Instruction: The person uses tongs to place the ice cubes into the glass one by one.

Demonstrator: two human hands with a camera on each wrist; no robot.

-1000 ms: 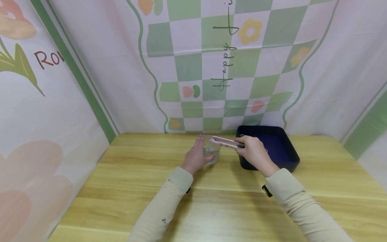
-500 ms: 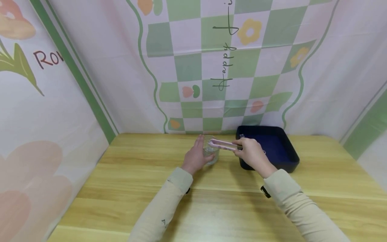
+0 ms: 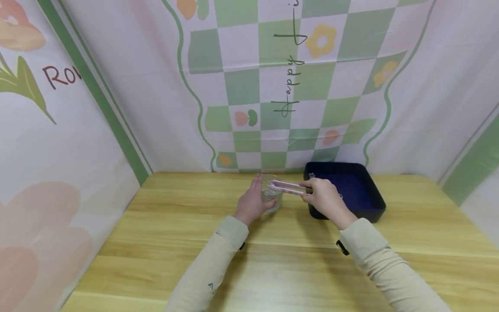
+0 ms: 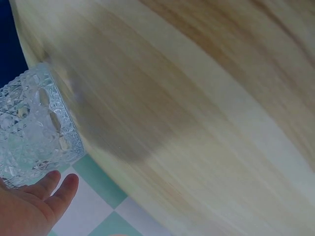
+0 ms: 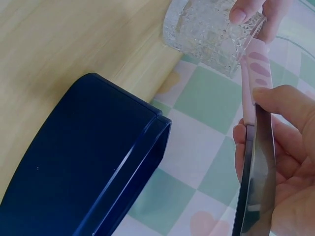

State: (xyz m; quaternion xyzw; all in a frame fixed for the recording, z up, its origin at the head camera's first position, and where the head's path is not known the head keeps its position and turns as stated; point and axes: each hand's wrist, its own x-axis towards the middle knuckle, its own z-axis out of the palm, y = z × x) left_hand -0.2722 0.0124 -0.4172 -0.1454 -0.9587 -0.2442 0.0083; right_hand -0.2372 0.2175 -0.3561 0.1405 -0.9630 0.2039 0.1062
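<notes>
A clear patterned glass cup [image 3: 273,203] stands upright on the wooden table, near its back edge. My left hand [image 3: 252,201] holds it from the left, the thumb across the near side. In the left wrist view the cup [image 4: 37,123] shows its cut texture beside the fingers [image 4: 64,194]. My right hand [image 3: 326,199] grips a pair of tongs [image 3: 290,187] with pale pink ends and dark metallic arms. In the head view the pink tips lie at the cup's mouth. Whether the tongs [image 5: 257,73] pinch anything cannot be made out; their tips are partly hidden by the cup and left fingers.
A dark blue rectangular tray [image 3: 374,190] with raised walls stands just right of the cup, partly under the right hand. A small pale ring-like thing shows inside it beside that hand. Behind the table hangs a green-and-white checked cloth [image 3: 274,138].
My right hand has moved slightly left, and the tongs' tips have come down and toward the near side at the cup's mouth. The left hand and cup stay in place.
</notes>
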